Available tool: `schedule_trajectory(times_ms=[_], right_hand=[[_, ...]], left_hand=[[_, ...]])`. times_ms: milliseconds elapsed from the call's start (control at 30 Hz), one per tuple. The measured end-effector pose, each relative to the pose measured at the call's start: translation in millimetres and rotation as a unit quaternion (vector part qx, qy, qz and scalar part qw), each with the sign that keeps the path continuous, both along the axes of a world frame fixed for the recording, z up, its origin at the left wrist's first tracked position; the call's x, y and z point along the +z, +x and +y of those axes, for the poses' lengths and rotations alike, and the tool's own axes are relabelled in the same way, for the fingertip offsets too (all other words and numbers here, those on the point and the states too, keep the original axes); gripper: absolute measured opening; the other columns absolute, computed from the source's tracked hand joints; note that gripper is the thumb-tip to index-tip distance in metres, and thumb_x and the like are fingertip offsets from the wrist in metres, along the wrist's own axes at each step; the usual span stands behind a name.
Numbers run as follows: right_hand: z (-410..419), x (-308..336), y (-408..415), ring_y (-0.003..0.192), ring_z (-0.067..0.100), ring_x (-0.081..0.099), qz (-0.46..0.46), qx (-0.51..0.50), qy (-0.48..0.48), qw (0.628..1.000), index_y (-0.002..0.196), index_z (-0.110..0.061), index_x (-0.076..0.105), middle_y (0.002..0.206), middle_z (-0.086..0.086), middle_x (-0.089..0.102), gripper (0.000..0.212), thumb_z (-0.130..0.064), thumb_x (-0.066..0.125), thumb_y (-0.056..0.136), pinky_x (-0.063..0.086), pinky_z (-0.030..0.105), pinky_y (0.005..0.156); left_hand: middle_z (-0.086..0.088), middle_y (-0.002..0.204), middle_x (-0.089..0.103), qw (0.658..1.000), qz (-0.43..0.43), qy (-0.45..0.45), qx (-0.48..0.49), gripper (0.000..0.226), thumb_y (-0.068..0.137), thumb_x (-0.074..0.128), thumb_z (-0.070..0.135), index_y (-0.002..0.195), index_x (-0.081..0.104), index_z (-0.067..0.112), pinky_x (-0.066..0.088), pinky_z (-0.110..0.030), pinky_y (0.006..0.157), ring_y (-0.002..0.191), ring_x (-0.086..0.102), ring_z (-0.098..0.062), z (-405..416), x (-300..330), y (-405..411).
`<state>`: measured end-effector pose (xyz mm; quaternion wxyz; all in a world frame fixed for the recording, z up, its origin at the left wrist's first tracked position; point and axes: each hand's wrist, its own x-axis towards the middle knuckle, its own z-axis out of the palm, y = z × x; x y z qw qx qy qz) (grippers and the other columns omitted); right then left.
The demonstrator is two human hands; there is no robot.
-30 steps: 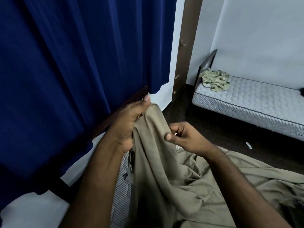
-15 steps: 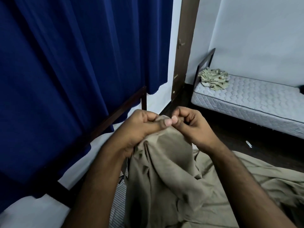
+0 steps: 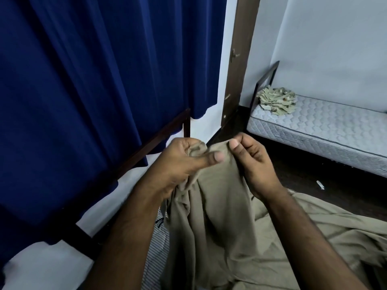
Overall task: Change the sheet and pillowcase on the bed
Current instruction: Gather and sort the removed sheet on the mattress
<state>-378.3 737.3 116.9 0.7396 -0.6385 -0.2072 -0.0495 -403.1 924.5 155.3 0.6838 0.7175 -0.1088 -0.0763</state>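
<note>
A tan bed sheet [image 3: 217, 222] is lifted up in front of me and trails down over the striped mattress [image 3: 155, 254] of the near bed. My left hand [image 3: 184, 164] grips a bunched part of the sheet's top edge, fingers curled round the cloth. My right hand [image 3: 251, 162] pinches the same edge just to the right, thumb on the fabric. The two hands are close together, a short span of sheet between them.
A dark blue curtain [image 3: 94, 80] hangs at the left over the bed's dark wooden frame [image 3: 159, 137]. Across a dark floor stands a second bed with a bare quilted mattress [image 3: 326, 126] and a crumpled patterned cloth [image 3: 277, 100] on it. A brown door frame [image 3: 240, 59] stands between.
Both hands have shifted along the sheet's top edge and drawn slightly apart, the left gathering more cloth into its fist. The view has dropped a little.
</note>
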Motion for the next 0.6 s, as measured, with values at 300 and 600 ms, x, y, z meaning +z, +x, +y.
schedule_trajectory(times_ms=[300,600], right_hand=[[-2.0,16.7,-10.0,0.062,0.009,0.051,-0.058,0.070,-0.079,0.993,0.078,-0.013,0.064,0.066,0.000,0.060,0.015,-0.013,0.065,0.093,0.041,0.019,0.056],[-11.2,0.5,-8.4,0.060,0.007,0.047,-0.030,0.083,-0.093,0.992,0.084,-0.006,0.062,0.065,-0.008,0.056,0.010,-0.010,0.066,0.093,0.036,0.017,0.054]], left_hand=[[-0.005,0.065,0.050,0.990,-0.042,0.135,0.025,0.044,0.079,0.085,0.036,0.073,0.057,0.002,0.039,-0.031,0.060,0.062,0.047,-0.015,-8.8,-0.4,-13.9],[-0.020,0.080,0.057,0.989,-0.034,-0.116,0.084,0.050,0.092,0.061,0.053,0.080,0.062,0.005,0.046,-0.043,0.077,0.078,0.053,-0.028,-17.5,11.3,-20.2]])
